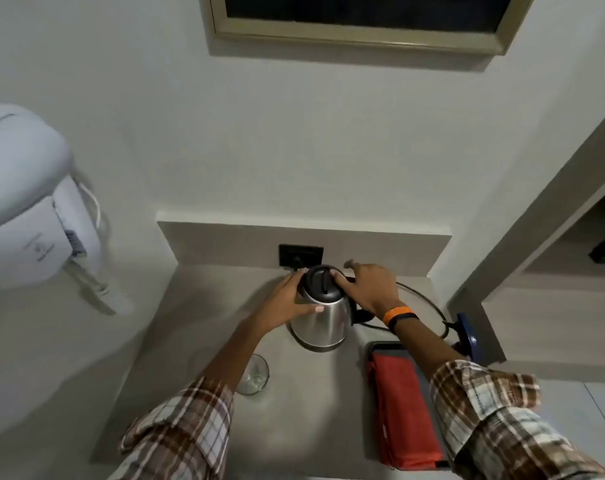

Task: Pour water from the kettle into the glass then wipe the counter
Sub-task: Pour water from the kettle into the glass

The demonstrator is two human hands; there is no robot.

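A steel kettle (323, 323) with a black lid stands upright on the grey counter (315, 410), near the back wall. My left hand (287, 299) wraps around the kettle's left side, thumb across its front. My right hand (367, 289) rests on the right edge of the lid and over the black handle. An empty clear glass (256, 375) stands on the counter in front of the kettle, to its left, partly hidden by my left forearm. A folded red cloth (403, 410) lies on a dark tray (380, 346) at the right.
A black power cord (426, 299) loops behind my right wrist to a wall socket (301, 254). A blue object (467, 334) stands at the counter's right edge. A white wall-mounted hair dryer (31, 216) hangs at the left. A framed mirror (363, 19) is above.
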